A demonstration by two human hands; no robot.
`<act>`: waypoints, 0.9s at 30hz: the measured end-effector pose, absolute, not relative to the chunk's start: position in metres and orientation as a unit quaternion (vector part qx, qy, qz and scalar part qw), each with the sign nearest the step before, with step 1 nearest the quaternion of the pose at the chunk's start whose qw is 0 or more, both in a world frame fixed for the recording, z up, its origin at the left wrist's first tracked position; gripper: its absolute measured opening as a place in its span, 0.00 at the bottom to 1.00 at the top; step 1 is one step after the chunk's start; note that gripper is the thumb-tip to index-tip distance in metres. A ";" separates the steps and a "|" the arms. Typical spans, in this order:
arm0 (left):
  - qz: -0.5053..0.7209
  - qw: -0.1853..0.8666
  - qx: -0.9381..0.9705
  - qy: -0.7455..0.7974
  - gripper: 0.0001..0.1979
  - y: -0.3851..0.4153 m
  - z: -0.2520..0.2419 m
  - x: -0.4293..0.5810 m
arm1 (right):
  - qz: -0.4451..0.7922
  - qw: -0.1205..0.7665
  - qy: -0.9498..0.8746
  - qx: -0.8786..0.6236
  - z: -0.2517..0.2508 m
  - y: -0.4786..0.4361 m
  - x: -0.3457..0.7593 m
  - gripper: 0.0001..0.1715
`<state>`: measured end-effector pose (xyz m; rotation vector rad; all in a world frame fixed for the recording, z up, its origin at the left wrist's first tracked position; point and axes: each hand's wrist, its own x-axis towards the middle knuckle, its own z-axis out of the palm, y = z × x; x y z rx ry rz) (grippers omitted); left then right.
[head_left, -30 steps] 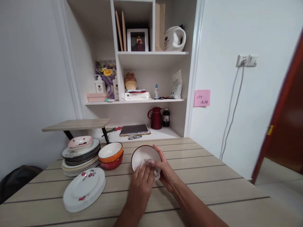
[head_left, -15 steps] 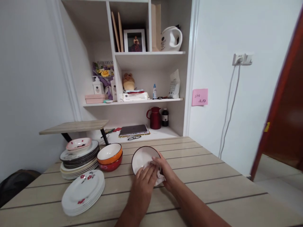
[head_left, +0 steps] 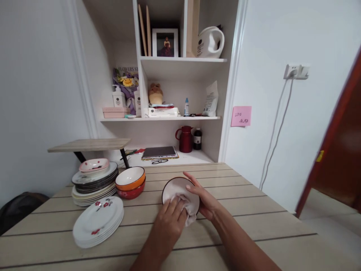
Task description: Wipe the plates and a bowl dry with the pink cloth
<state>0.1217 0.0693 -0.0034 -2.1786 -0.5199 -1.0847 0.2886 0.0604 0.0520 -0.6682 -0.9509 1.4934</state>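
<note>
On table (head_left: 254, 226): one bowl (head_left: 176, 186) gripped by right hand (head_left: 207, 201), left hand (head_left: 170, 222) pressing one cloth (head_left: 189, 210); cloth now lower than before.

The bowl (head_left: 176, 187) looks glossy, glazed ceramic; the cloth (head_left: 188, 207) is soft and white; the table (head_left: 254, 210) is matt pale wood.

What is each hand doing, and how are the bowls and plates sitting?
Left hand: presses a white cloth into the bowl.
Right hand: grips the bowl's rim.
Dark-rimmed bowl: tilted, held just above the table.
Orange bowl: upright, nested in a red bowl.
Flowered plates: stacked flat.
Mixed plate pile: stacked, pink dish on top.
</note>
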 end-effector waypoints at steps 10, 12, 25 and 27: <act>-0.436 0.323 -0.800 -0.256 0.16 0.068 0.001 0.120 | 0.652 0.637 -0.318 -0.260 0.039 0.061 0.251 0.45; -0.450 0.311 -0.787 -0.287 0.15 0.070 0.000 0.119 | 0.655 0.631 -0.316 -0.269 0.035 0.060 0.240 0.41; -0.380 0.259 -0.862 -0.211 0.12 0.086 -0.011 0.125 | 0.615 0.565 -0.422 -0.352 0.056 0.065 0.295 0.27; -0.401 0.289 -0.847 -0.197 0.09 0.086 -0.011 0.125 | 0.626 0.543 -0.432 -0.356 0.058 0.062 0.301 0.29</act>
